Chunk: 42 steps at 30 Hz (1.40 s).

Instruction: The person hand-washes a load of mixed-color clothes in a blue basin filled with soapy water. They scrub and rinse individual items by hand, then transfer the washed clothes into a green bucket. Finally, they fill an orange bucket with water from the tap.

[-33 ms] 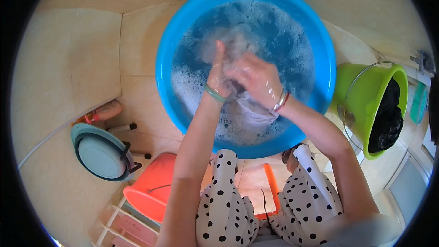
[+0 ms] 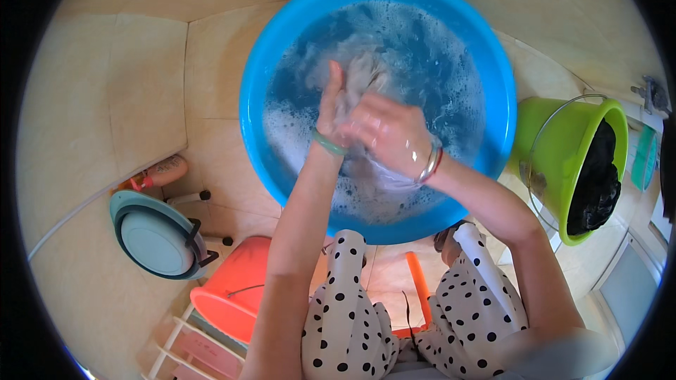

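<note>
A large blue basin holds sudsy water, with a wet whitish cloth partly under the surface. Its garment kind cannot be made out. My left hand, a green bangle at its wrist, has the thumb stretched upward and bears part of the cloth; its other fingers are hidden behind my right hand. Curled over the same cloth, my right hand presses against my left palm, its fingertips slightly blurred. More of the cloth spreads below my right hand, near the basin's near side.
To the right a lime-green bucket lies tilted with dark cloth inside. At left are stacked grey-blue basins, a pinkish bottle and an orange-red tub. A white rack stands lower left. Tiled walls surround the basin.
My right hand has shifted slightly left and down across my left hand. The cloth beyond my hands shows more clearly above the water.
</note>
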Each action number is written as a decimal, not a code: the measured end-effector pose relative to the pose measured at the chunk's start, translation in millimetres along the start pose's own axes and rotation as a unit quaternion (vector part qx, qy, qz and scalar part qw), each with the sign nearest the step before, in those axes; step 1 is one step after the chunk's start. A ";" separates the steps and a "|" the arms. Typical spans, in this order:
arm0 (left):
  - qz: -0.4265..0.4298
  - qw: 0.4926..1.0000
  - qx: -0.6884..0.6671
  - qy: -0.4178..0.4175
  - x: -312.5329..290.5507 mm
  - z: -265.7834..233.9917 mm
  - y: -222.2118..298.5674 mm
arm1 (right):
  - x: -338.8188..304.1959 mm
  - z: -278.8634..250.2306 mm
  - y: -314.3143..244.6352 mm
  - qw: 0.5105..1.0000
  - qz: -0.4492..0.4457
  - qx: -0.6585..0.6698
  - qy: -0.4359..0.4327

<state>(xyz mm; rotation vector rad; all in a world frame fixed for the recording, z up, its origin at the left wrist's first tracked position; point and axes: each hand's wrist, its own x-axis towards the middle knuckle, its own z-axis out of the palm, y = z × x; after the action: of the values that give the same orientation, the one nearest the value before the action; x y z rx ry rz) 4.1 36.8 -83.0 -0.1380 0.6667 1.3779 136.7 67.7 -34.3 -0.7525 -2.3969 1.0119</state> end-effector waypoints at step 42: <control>-0.077 0.922 0.261 0.276 -49.8 5.7 47.2 | -37.3 1.9 162.7 0.858 0.455 -0.176 -0.161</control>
<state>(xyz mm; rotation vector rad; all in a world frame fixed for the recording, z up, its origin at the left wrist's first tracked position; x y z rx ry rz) -40.0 6.9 -39.4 -0.1481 1.4447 0.9636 214.8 138.8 -163.6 -2.1367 -2.5312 1.0691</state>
